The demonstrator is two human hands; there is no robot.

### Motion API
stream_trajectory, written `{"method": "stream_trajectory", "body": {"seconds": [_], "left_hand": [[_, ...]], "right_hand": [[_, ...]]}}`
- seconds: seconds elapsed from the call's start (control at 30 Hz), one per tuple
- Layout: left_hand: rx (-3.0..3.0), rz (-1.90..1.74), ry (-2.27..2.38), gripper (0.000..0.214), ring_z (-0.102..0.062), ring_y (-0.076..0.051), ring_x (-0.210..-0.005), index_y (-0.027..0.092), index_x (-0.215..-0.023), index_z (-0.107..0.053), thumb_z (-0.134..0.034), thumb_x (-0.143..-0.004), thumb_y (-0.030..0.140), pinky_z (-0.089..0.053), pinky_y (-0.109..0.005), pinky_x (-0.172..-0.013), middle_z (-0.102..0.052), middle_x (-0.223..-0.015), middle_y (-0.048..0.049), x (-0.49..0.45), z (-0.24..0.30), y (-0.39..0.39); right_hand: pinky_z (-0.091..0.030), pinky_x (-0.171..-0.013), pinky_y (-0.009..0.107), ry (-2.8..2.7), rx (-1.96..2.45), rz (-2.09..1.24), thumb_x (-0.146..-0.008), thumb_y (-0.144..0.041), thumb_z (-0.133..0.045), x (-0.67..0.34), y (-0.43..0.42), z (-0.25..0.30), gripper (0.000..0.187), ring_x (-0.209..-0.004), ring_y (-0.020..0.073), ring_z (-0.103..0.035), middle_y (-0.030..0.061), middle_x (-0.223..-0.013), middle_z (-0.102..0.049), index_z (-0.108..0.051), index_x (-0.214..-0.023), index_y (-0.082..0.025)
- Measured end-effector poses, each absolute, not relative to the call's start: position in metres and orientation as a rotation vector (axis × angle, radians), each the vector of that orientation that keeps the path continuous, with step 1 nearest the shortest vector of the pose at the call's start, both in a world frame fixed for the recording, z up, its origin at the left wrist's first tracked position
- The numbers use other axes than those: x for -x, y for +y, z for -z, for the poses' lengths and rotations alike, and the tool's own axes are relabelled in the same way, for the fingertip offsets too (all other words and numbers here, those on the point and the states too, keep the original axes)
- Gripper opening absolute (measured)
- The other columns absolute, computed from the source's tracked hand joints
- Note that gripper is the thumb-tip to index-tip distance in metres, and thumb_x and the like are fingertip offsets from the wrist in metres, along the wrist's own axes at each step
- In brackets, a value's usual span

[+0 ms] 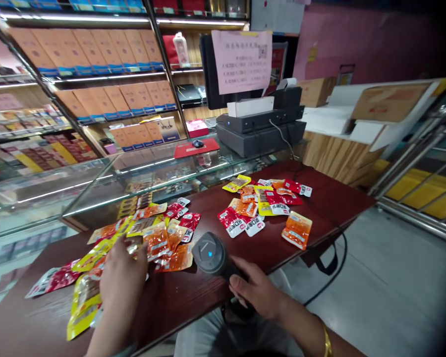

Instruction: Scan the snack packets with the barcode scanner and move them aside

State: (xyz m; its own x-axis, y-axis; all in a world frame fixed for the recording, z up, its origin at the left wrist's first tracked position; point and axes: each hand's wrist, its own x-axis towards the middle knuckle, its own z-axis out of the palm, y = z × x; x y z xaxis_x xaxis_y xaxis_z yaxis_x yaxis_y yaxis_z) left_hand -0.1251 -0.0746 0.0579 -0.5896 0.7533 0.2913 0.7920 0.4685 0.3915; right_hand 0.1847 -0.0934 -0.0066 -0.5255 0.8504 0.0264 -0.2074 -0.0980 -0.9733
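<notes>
While my right hand (254, 287) is wrapped around the handle of a scanner (210, 255), my left hand (123, 270) is among the left-hand pile of packets (158, 240), thumb and fingers apart; I cannot tell whether it has hold of one. That pile lies on the dark red tabletop (193, 302), and a second group of packets (265, 198) lies beyond the scanner, to the right. Farther off, a mouse (198, 144) sits on a red mat (182, 148), beside a till (260, 129). Boxes (115, 101) line the shelves behind.
</notes>
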Motion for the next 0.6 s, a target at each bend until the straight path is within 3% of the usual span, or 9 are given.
{"method": "stream_trajectory", "body": {"seconds": [0.07,0.2,0.33,0.43,0.6], "left_hand": [[1.480,0.653,-2.538,0.061,-0.060,-0.037,-0.123,0.014,-0.139,-0.049,-0.042,-0.094,0.054,-0.049,-0.048,-0.097,-0.063,-0.131,-0.0204,0.103,-0.056,-0.072],[1.927,0.432,-2.444,0.052,-0.064,-0.032,-0.116,0.016,-0.129,-0.061,-0.040,-0.096,0.051,-0.048,-0.042,-0.099,-0.066,-0.128,-0.0167,0.039,-0.045,-0.051],[2.114,0.193,-2.260,0.049,-0.062,-0.034,-0.114,0.008,-0.120,-0.066,-0.045,-0.095,0.045,-0.044,-0.043,-0.102,-0.068,-0.117,-0.0218,-0.020,-0.035,-0.022],[2.057,0.068,-2.272,0.045,-0.061,-0.037,-0.113,0.004,-0.113,-0.066,-0.042,-0.097,0.038,-0.046,-0.044,-0.096,-0.066,-0.113,-0.0255,-0.047,-0.033,-0.004],[2.058,0.048,-2.327,0.044,-0.056,-0.037,-0.118,0.005,-0.118,-0.061,-0.042,-0.096,0.039,-0.044,-0.044,-0.096,-0.062,-0.121,-0.0261,-0.067,-0.030,0.020]], "right_hand": [[-0.031,-0.045,0.020,-1.362,0.757,-1.743,-0.087,-0.068,-0.063,-0.195,-0.092,0.009,0.071,-0.047,0.0075,-0.038,-0.0059,-0.061,-0.048,-0.060,-0.134,-0.015],[-0.031,-0.047,0.021,-1.292,0.831,-1.721,-0.088,-0.068,-0.061,-0.217,-0.091,0.011,0.070,-0.049,0.0086,-0.039,-0.0062,-0.061,-0.048,-0.058,-0.135,-0.016],[-0.032,-0.048,0.022,-1.228,0.882,-1.672,-0.087,-0.071,-0.060,-0.237,-0.092,0.008,0.072,-0.049,0.0087,-0.037,-0.0064,-0.061,-0.047,-0.058,-0.134,-0.016],[-0.032,-0.047,0.022,-1.135,0.922,-1.656,-0.083,-0.073,-0.063,-0.246,-0.093,0.008,0.079,-0.049,0.0090,-0.038,-0.0061,-0.061,-0.048,-0.055,-0.135,-0.014],[-0.032,-0.046,0.022,-1.072,0.929,-1.644,-0.080,-0.075,-0.065,-0.256,-0.093,0.010,0.085,-0.048,0.0090,-0.039,-0.0062,-0.059,-0.048,-0.053,-0.136,-0.012]]}}
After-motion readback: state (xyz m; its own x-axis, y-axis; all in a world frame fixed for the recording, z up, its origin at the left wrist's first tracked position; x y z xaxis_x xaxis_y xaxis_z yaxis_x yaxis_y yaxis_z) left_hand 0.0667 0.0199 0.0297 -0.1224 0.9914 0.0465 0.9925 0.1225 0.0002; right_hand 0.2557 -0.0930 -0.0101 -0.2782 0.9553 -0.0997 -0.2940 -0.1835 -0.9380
